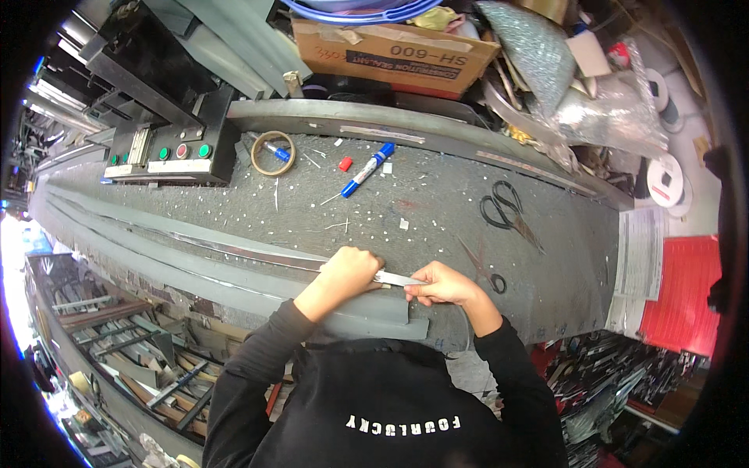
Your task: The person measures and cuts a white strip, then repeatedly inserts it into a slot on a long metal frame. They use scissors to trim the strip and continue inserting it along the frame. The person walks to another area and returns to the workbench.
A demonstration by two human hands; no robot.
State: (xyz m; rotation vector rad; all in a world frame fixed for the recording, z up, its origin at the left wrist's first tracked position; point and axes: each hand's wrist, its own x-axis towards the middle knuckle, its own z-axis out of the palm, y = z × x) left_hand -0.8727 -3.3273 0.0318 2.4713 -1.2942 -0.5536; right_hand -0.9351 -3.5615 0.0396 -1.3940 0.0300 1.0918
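Near the frame's centre, the left grip (349, 271) is clenched over a pale strip (395, 279) above the tabletop (573, 277) and the right grip (441, 284) pinches it further right, so handling looks unfinished, the remainder unclear

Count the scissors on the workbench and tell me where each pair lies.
2. The larger scissors lie toward the right end of the workbench; the smaller scissors lie between those and the right hand.

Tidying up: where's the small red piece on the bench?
In the head view, the small red piece lies upper left of centre, between the tape roll and blue marker.
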